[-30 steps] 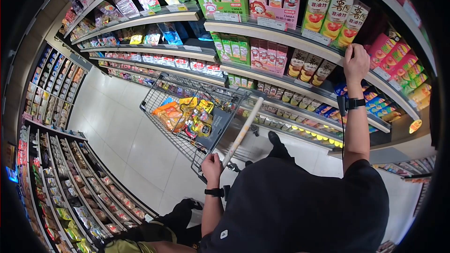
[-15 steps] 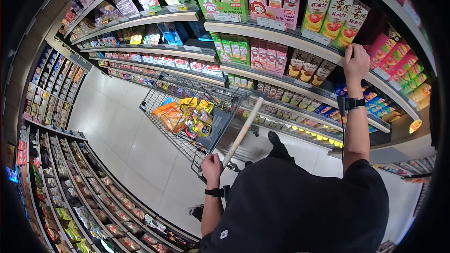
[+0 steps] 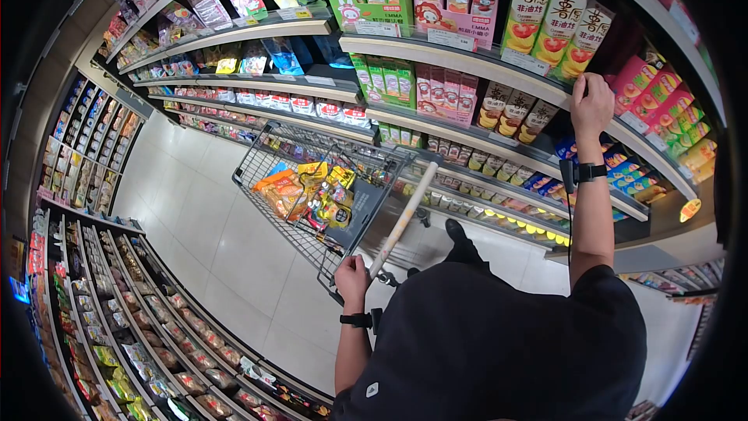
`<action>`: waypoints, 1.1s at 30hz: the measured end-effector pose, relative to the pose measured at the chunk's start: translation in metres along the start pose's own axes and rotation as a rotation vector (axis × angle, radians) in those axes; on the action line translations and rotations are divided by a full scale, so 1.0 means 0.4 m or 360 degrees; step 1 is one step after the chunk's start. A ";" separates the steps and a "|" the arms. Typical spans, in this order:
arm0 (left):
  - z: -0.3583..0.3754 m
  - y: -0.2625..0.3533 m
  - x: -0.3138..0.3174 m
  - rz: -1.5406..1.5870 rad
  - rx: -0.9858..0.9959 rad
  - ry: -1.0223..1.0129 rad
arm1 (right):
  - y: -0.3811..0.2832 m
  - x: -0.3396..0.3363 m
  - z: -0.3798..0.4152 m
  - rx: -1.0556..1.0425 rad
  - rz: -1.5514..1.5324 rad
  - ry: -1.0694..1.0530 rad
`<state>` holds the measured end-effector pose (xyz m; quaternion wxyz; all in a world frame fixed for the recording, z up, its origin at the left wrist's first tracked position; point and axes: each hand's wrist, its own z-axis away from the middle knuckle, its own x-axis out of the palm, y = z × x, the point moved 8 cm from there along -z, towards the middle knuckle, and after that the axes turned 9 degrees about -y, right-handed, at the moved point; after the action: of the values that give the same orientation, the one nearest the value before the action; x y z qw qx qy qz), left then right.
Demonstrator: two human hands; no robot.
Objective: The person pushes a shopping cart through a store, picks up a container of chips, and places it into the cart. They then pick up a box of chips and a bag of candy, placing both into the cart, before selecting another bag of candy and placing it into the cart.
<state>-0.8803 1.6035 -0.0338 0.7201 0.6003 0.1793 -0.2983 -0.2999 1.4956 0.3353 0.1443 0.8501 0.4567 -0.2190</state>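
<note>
Landmark: the grey wire shopping cart [image 3: 366, 201] with its pale, round push bar [image 3: 406, 217]. I read the left bare hand [image 3: 352, 275] at the cart's near corner, just beside the bar's end; fingers curled in, but whether they clamp on the cart I cannot tell. On my feed the right bare hand [image 3: 594, 107] sits up and right of the cart, fingers curled together at the pale shelf edge [image 3: 491, 66], by the base of a tall white cardboard carton with red-and-yellow print [image 3: 587, 39]. Clamped on carton or edge: cannot tell. The cart holds an orange plastic bag [image 3: 284, 197].
</note>
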 end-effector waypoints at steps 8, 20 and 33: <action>0.006 0.014 -0.006 -0.0005 -0.0026 -0.0004 | 0.002 0.001 0.001 -0.0003 0.0009 0.0018; 0.009 0.025 -0.011 -0.0029 -0.0007 -0.0007 | -0.002 -0.003 0.000 -0.0007 -0.0005 0.0027; 0.011 0.032 -0.014 -0.0007 -0.0008 -0.0010 | -0.001 -0.002 0.000 -0.0007 -0.0004 0.0021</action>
<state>-0.8768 1.6015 -0.0196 0.7216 0.5971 0.1790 -0.3012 -0.3008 1.4952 0.3356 0.1430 0.8506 0.4591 -0.2126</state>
